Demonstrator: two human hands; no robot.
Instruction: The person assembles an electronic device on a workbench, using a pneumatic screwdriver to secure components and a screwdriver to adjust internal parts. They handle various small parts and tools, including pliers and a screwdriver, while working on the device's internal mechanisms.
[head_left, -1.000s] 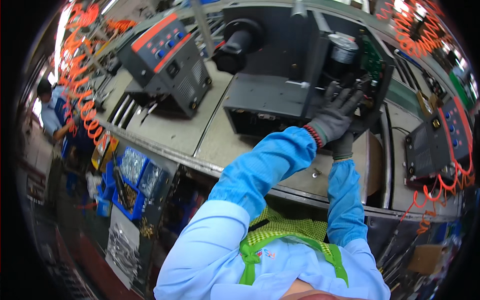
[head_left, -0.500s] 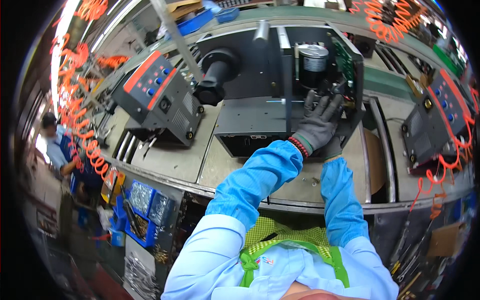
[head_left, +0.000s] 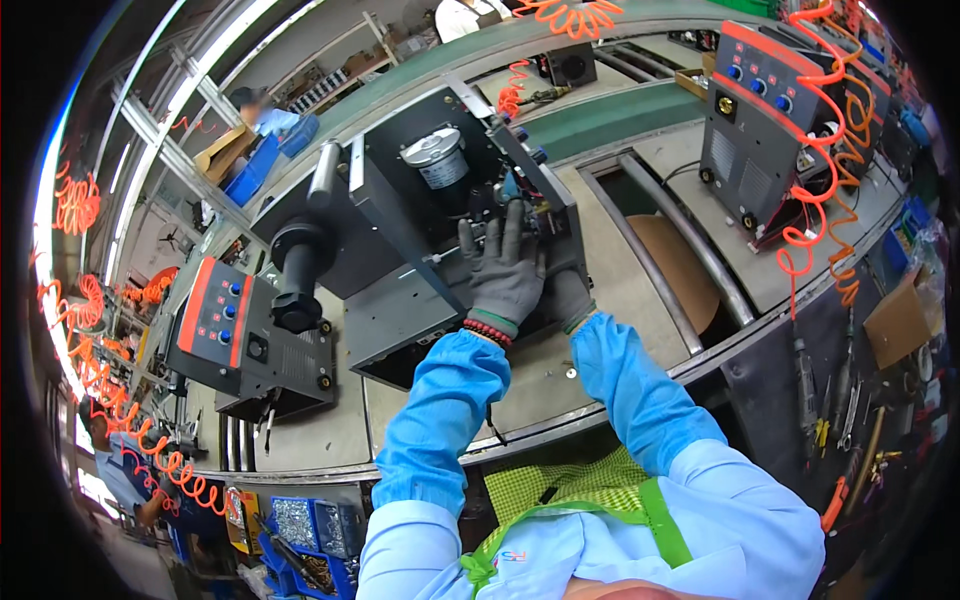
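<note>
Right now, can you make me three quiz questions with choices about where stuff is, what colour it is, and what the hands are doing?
1. Where does the left hand rest?
A. on the open black machine
B. on a parts bin
C. on the floor

2. What colour are the sleeves?
A. red
B. blue
C. white

3. How is the left hand?
A. bare
B. gloved, fingers spread
C. clenched in a fist

Answers: 1 A, its grey glove lies flat on the machine's innards. 2 B, both forearms show bright blue. 3 B, the glove's fingers fan apart; the right hand is mostly hidden behind it.
</note>
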